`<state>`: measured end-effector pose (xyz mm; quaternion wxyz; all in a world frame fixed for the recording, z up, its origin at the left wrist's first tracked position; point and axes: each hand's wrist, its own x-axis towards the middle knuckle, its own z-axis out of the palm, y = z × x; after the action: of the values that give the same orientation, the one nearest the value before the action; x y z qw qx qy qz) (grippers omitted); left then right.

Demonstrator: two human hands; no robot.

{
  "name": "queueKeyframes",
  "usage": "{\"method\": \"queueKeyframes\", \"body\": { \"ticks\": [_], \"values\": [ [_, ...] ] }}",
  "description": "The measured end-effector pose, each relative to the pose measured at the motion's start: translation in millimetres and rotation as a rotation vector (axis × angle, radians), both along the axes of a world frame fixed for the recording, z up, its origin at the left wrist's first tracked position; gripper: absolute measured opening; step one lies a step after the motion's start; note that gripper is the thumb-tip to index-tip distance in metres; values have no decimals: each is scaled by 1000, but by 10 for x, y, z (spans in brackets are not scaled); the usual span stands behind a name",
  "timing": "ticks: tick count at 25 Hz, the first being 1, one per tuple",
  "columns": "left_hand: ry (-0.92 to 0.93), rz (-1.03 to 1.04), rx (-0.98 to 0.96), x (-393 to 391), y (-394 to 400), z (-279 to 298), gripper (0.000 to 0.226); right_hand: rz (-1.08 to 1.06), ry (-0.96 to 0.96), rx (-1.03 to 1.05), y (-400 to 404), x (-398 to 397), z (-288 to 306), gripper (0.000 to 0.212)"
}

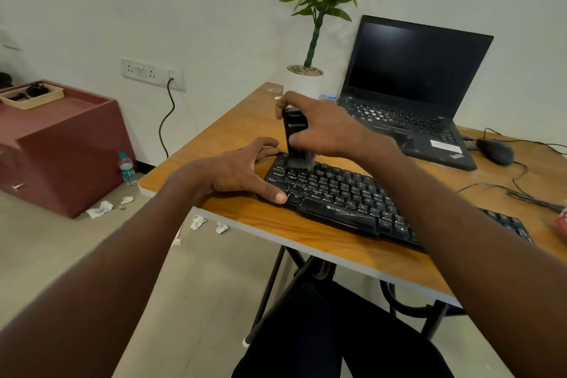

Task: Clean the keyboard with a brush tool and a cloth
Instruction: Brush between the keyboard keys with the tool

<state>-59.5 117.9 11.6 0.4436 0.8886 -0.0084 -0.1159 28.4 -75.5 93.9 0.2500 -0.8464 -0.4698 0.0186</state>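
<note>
A black keyboard (346, 196) lies slantwise on the wooden table (306, 233). My right hand (322, 126) grips a black brush tool (293, 132) upright, its bristles down on the keys at the keyboard's far left corner. My left hand (239, 172) holds the keyboard's left end, thumb pressed on the front corner and fingers reaching round the far edge. My right forearm hides the middle right part of the keyboard. No cloth is in view.
An open black laptop (411, 92) stands behind the keyboard, a wired mouse (495, 150) to its right. A potted plant (306, 77) sits at the table's far edge. Crumpled tissues (196, 222), a water bottle (127, 169) and a maroon cabinet (64, 144) are on the floor at left.
</note>
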Motion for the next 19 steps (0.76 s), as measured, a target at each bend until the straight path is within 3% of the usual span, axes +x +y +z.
{"method": "queueKeyframes", "body": {
  "ticks": [4, 7, 9, 12, 16, 19],
  "values": [
    [-17, -3, -10, 8, 1, -15, 141, -49, 127, 54, -3, 31, -92, 53],
    [0, -2, -13, 8, -1, -4, 138, -141, 37, 61, -38, 61, -113, 54],
    [-4, -8, -16, 14, 0, -5, 139, -92, 50, 137, -40, 36, -147, 55],
    [-1, -5, -21, 8, -4, -6, 136, -59, 51, 55, -57, 17, -129, 53],
    [-10, 1, -23, 10, 2, -16, 141, -14, 50, 121, -31, -45, -131, 53],
    [-3, 19, -24, 1, -1, -19, 141, -38, -112, 25, 22, -75, -115, 53]
  ]
}}
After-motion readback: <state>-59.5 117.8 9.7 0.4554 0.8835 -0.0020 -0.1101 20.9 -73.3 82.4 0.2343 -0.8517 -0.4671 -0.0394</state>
